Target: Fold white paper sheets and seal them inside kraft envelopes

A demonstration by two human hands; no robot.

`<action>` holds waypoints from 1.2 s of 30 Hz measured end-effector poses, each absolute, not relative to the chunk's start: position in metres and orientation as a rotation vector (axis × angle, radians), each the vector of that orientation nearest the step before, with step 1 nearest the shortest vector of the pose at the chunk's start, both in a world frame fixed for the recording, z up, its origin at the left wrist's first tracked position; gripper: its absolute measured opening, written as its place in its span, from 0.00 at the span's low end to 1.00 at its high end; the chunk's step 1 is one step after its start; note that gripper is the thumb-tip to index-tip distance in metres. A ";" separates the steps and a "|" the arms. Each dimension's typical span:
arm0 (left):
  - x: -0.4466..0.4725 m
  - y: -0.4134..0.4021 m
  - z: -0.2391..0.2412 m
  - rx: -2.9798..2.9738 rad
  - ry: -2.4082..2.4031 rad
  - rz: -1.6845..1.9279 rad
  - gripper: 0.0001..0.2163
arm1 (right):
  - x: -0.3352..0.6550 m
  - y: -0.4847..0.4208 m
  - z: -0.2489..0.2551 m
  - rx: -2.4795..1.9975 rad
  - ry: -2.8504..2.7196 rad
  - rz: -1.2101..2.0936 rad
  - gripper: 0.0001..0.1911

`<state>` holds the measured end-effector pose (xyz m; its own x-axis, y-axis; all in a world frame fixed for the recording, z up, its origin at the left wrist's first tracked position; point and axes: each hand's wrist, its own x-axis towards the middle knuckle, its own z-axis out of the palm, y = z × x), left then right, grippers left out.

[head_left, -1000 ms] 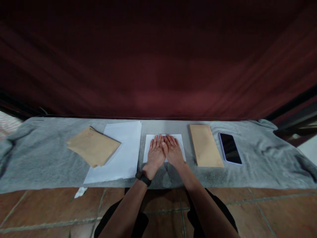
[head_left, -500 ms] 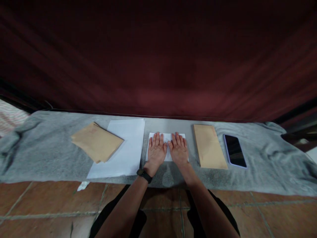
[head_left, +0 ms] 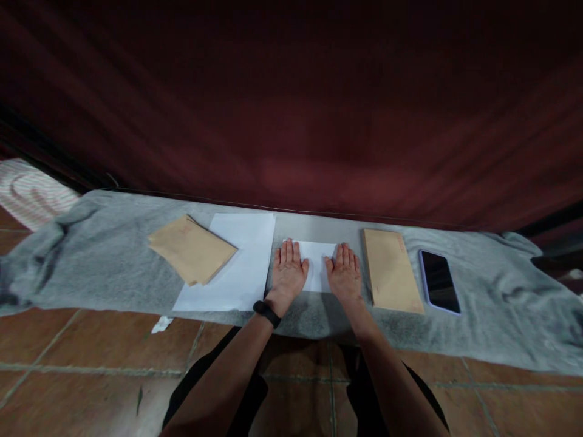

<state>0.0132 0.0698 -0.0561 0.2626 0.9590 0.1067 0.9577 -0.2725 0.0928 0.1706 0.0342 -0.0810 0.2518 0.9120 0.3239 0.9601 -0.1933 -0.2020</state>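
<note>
Kraft envelopes [head_left: 194, 249]: 9 o'clock, overlapping larger white paper [head_left: 249, 246].
My left hand [head_left: 289, 270]: palm down, fingers straight, over the 9 o'clock end of the small white sheet [head_left: 316, 267]; nothing pinched.
Sheet lie: flat ahead of me, at 12; long axis 9–3.
Sheet handling (judged): light, limp, creases easily, may slide; lift by 12 or 6 edge.
My right hand [head_left: 345, 272]: flat, 3 o'clock end, apart from left.
Envelope stack [head_left: 392, 273]: 3 o'clock, phone [head_left: 439, 282] just beyond.

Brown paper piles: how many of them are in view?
2: one pile lies partly on the large white paper, the other pile between the right hand and the phone.
</note>
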 end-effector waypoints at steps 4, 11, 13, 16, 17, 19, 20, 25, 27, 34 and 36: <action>0.014 0.070 -0.057 2.465 1.892 0.215 0.29 | 0.175 0.032 -0.081 -2.153 -1.706 -0.208 0.33; 0.014 0.069 -0.055 2.477 1.884 0.226 0.29 | 0.167 0.030 -0.067 -2.075 -1.822 -0.127 0.31; 0.014 0.068 -0.055 2.484 1.872 0.238 0.28 | 0.161 0.029 -0.065 -1.992 -1.946 -0.063 0.29; 0.014 0.068 -0.055 2.478 1.867 0.251 0.28 | 0.155 0.027 -0.066 -1.970 -2.038 0.018 0.27; 0.014 0.067 -0.055 2.473 1.869 0.256 0.28 | 0.154 0.026 -0.068 -1.988 -2.038 0.027 0.27; 0.014 0.067 -0.056 2.469 1.871 0.269 0.28 | 0.155 0.025 -0.070 -2.030 -2.013 0.012 0.27; 0.014 0.066 -0.056 2.470 1.868 0.276 0.28 | 0.156 0.025 -0.072 -2.047 -1.996 -0.007 0.27; 0.013 0.066 -0.052 2.463 1.856 0.274 0.28 | 0.160 0.025 -0.076 -2.063 -1.949 -0.101 0.27; 0.014 0.064 -0.048 2.499 1.813 0.292 0.27 | 0.160 0.025 -0.077 -2.057 -1.948 -0.114 0.27; 0.025 0.052 -0.043 2.744 1.406 0.367 0.25 | 0.161 0.023 -0.074 -2.094 -2.026 -0.150 0.27; 0.027 0.051 -0.047 2.755 1.351 0.349 0.25 | 0.161 0.022 -0.073 -2.103 -2.041 -0.147 0.28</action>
<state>0.0271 0.0514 -0.0467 0.5923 0.7858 0.1779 0.7738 -0.6163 0.1463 0.1613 0.0218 -0.0728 0.0376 0.9760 0.2145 0.9967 -0.0212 -0.0785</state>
